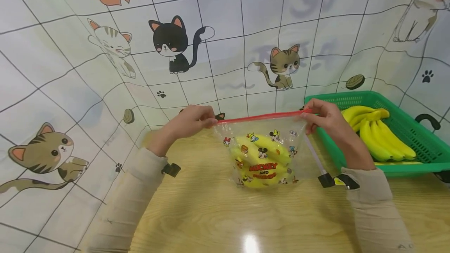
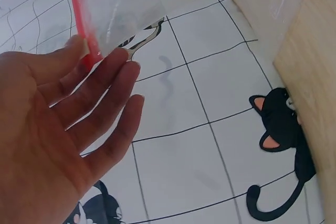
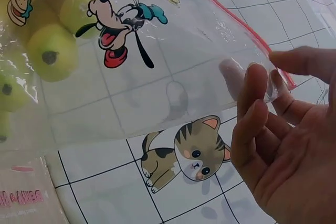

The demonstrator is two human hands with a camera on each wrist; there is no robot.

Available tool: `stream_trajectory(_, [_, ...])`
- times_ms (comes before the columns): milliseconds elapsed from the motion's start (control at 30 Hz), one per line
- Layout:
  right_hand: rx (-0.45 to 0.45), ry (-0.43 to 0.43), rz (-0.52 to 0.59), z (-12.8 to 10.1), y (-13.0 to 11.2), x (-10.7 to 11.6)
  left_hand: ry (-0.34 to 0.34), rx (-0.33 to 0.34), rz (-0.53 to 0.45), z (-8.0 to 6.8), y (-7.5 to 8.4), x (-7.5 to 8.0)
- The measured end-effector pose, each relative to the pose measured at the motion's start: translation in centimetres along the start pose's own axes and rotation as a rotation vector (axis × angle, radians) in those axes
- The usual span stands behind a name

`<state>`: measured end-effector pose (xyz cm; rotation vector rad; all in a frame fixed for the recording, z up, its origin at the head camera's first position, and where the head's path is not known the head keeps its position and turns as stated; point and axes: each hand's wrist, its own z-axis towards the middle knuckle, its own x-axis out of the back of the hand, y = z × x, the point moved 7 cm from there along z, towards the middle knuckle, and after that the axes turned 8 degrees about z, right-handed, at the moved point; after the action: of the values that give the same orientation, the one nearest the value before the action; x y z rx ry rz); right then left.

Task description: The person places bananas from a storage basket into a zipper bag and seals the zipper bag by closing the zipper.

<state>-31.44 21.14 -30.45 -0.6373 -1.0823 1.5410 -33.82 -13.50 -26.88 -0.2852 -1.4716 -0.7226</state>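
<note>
A clear zip bag (image 1: 260,128) with a red zip strip and cartoon prints hangs between my two hands. Inside it shows a bunch of yellow bananas (image 1: 258,155), also seen through the plastic in the right wrist view as bananas (image 3: 51,51) with dark tips. My left hand (image 1: 197,120) pinches the bag's top left corner between thumb and fingertips. The other fingers of that hand (image 2: 79,98) spread loosely below the red strip. My right hand (image 1: 327,118) pinches the opposite top corner, thumb and index finger on the red strip.
At the right stands a green basket (image 1: 418,128) with more bananas (image 1: 383,134) in it. A wooden table (image 1: 197,214) lies beneath the bag. Cat-patterned sheeting (image 1: 228,50) rises behind and at the left. Another clear printed packet (image 3: 26,192) shows low in the right wrist view.
</note>
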Motion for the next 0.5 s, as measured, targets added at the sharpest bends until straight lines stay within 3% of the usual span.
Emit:
stream_trajectory(167, [-0.008, -0.026, -0.035, 0.1, 0.4, -0.8, 0.05, 0.057, -0.199, -0.4, -1.2, -1.8])
stream_trajectory(233, [0.011, -0.038, -0.022, 0.2, 0.3, -1.0, 0.068, 0.091, -0.349, -0.5, -1.9, -2.9])
stream_trajectory(300, [0.03, -0.059, -0.016, 0.2, 0.2, -1.3, 0.084, 0.134, -0.563, -0.6, -2.6, -4.4])
stream_trajectory(400, [0.057, -0.098, -0.021, 0.3, 0.1, -1.4, 0.091, 0.16, -0.855, -0.7, -3.5, -7.7])
stream_trajectory(500, [0.076, -0.137, 0.007, 0.2, 0.2, -1.6, 0.038, 0.166, -1.027, -0.5, -3.4, -12.1])
